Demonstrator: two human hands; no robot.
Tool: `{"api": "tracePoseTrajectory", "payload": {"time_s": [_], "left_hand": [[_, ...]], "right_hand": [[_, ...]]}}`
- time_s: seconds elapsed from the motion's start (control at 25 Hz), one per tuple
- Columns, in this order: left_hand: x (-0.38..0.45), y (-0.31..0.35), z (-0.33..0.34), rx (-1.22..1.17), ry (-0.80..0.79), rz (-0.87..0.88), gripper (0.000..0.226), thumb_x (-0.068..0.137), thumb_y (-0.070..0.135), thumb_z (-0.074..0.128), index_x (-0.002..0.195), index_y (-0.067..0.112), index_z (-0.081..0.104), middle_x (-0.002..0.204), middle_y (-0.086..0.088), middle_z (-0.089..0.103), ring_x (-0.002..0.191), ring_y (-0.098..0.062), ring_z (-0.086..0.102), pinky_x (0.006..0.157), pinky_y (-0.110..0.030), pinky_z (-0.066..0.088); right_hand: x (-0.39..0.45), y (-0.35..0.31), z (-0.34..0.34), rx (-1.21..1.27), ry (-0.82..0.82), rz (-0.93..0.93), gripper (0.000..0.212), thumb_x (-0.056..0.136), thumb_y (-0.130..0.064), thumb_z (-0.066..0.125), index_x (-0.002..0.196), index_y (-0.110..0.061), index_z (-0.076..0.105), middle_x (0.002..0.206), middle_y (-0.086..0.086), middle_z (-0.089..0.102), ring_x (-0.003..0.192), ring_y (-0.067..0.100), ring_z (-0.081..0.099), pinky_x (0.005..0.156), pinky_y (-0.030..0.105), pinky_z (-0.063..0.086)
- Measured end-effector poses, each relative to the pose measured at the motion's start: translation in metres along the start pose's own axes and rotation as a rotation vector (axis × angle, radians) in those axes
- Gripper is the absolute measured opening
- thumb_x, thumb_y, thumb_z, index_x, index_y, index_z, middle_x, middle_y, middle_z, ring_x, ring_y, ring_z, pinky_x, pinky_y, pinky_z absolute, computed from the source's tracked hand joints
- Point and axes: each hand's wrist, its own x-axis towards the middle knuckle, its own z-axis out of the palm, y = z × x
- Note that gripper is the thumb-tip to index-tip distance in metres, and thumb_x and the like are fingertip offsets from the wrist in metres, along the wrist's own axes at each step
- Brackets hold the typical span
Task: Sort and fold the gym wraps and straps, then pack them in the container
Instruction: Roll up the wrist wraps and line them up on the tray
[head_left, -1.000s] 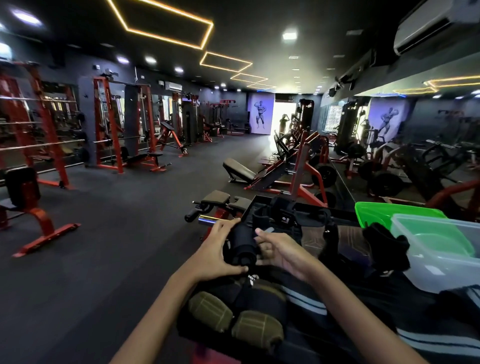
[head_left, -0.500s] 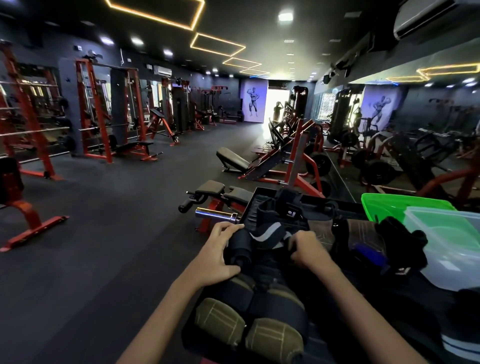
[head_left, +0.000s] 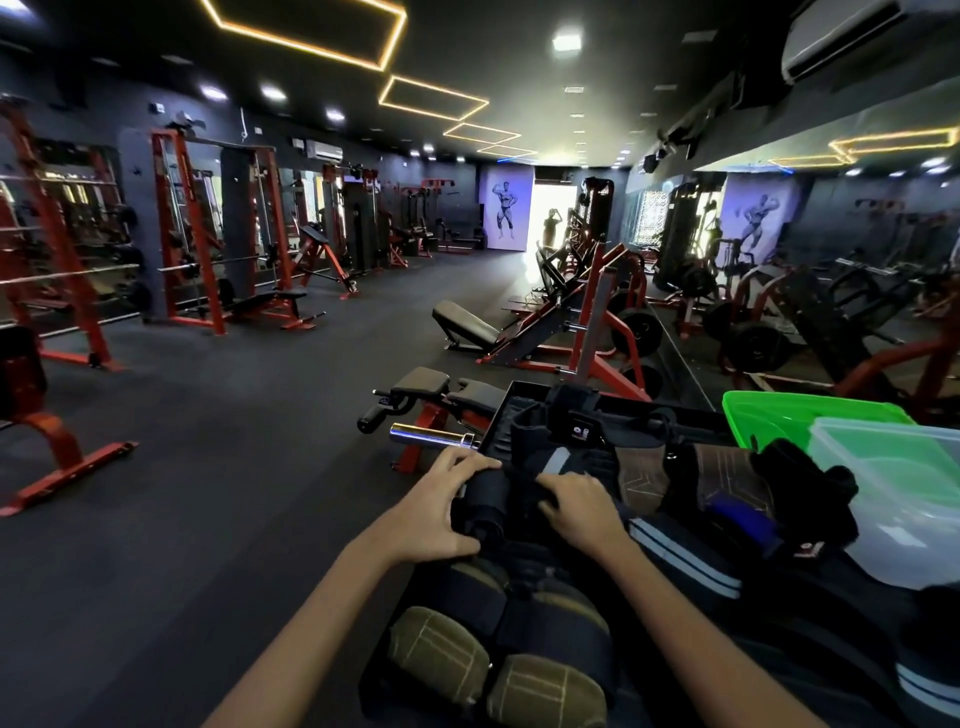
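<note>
- Fingers of my left hand curl around a rolled black wrap, thumb at the roll's near end and fingertips over its top, on the counter in front of me.
- My right hand sits just right of the roll, fingers bent down onto the wrap's loose tail; whether they pinch the fabric or only press it, I cannot tell.
- Wrap reads as soft, light, thick elastic cloth: I judge it will spring open if let go, so the hold belongs around the roll's middle, with the tail kept taut.
- Other dark straps lie piled at the far side of the counter, one bearing a small logo patch; they look limp and apt to tangle.
- Two olive padded pieces lie side by side at the near edge, bulkier and firmer-looking.
- Clear container stands at the right, well apart from the roll, with a green lid or tub behind it and a black glove-like bundle against its left wall.
- Rolling appears partly done; packing not yet begun for this piece.
</note>
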Motion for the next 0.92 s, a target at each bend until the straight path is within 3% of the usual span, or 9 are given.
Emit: {"api": "tracePoseTrajectory", "payload": {"time_s": [0.08, 0.2, 0.28, 0.4, 0.52, 0.6, 0.72, 0.8, 0.92], "left_hand": [[0.012, 0.001, -0.007, 0.132, -0.117, 0.007, 0.081, 0.064, 0.009, 0.073, 0.136, 0.025, 0.039, 0.13, 0.01, 0.03, 0.114, -0.007, 0.045, 0.092, -0.012, 0.042], [0.027, 0.001, -0.001, 0.308, -0.242, 0.007, 0.09, 0.063, 0.011, 0.076, 0.141, 0.023, 0.031, 0.136, 0.007, 0.033, 0.119, -0.013, 0.043, 0.099, -0.029, 0.043], [0.033, -0.005, 0.008, 0.359, -0.301, -0.03, 0.093, 0.066, 0.009, 0.076, 0.143, 0.021, 0.026, 0.14, 0.003, 0.033, 0.126, -0.016, 0.039, 0.104, -0.033, 0.04], [0.036, -0.012, 0.011, 0.235, -0.358, -0.16, 0.103, 0.067, 0.008, 0.08, 0.146, 0.023, 0.016, 0.144, 0.004, 0.027, 0.132, -0.017, 0.035, 0.106, -0.033, 0.039], [0.029, -0.015, 0.008, 0.156, -0.313, -0.21, 0.105, 0.065, 0.021, 0.085, 0.145, 0.02, 0.017, 0.14, 0.009, 0.031, 0.131, -0.012, 0.031, 0.108, -0.026, 0.03], [0.022, -0.018, 0.008, 0.22, -0.204, -0.202, 0.098, 0.063, 0.029, 0.086, 0.141, 0.018, 0.027, 0.139, 0.004, 0.037, 0.131, -0.015, 0.03, 0.115, -0.035, 0.02], [0.021, -0.02, 0.008, 0.237, -0.17, -0.147, 0.091, 0.062, 0.028, 0.085, 0.138, 0.02, 0.036, 0.128, 0.003, 0.038, 0.12, -0.011, 0.034, 0.113, -0.035, 0.022], [0.024, -0.019, 0.006, 0.238, -0.223, -0.13, 0.091, 0.063, 0.025, 0.085, 0.14, 0.021, 0.036, 0.125, 0.003, 0.037, 0.118, -0.012, 0.039, 0.107, -0.029, 0.033], [0.024, -0.02, -0.002, 0.195, -0.291, -0.161, 0.097, 0.065, 0.011, 0.081, 0.145, 0.023, 0.026, 0.138, 0.006, 0.036, 0.127, -0.009, 0.038, 0.104, -0.019, 0.032]], "right_hand": [[-0.003, 0.021, -0.002, 0.012, 0.006, 0.135, 0.037, 0.089, -0.01, 0.043, 0.121, -0.02, 0.059, 0.112, 0.014, 0.065, 0.106, 0.033, 0.058, 0.081, 0.038, 0.045], [-0.011, 0.047, -0.006, -0.042, 0.021, 0.304, 0.035, 0.09, -0.007, 0.043, 0.117, -0.018, 0.062, 0.109, 0.012, 0.066, 0.104, 0.031, 0.06, 0.081, 0.039, 0.048], [-0.011, 0.058, -0.007, -0.03, -0.072, 0.239, 0.038, 0.089, -0.006, 0.046, 0.122, -0.018, 0.059, 0.116, 0.011, 0.064, 0.109, 0.029, 0.058, 0.085, 0.038, 0.048], [-0.005, 0.057, -0.019, 0.166, -0.185, 0.122, 0.052, 0.083, 0.004, 0.047, 0.13, -0.017, 0.053, 0.128, 0.011, 0.058, 0.119, 0.029, 0.052, 0.093, 0.039, 0.047], [0.001, 0.038, -0.039, 0.37, 0.057, 0.16, 0.042, 0.081, 0.005, 0.047, 0.119, -0.009, 0.06, 0.118, 0.01, 0.063, 0.109, 0.023, 0.057, 0.089, 0.032, 0.048], [-0.003, 0.013, -0.043, 0.582, 0.143, 0.149, 0.026, 0.084, 0.003, 0.052, 0.105, -0.006, 0.065, 0.1, 0.01, 0.066, 0.088, 0.017, 0.062, 0.077, 0.023, 0.049], [-0.009, -0.025, -0.036, 0.999, -0.026, 0.157, 0.015, 0.086, 0.007, 0.056, 0.086, -0.006, 0.064, 0.076, 0.013, 0.064, 0.064, 0.015, 0.064, 0.062, 0.023, 0.055], [-0.01, -0.035, -0.028, 1.046, -0.113, 0.179, 0.019, 0.081, 0.007, 0.06, 0.076, -0.011, 0.064, 0.071, 0.01, 0.064, 0.066, 0.018, 0.064, 0.065, 0.028, 0.057], [-0.015, -0.042, -0.015, 1.053, -0.259, 0.245, 0.018, 0.074, 0.001, 0.073, 0.069, -0.012, 0.06, 0.07, 0.011, 0.063, 0.067, 0.019, 0.063, 0.063, 0.025, 0.057]]}}
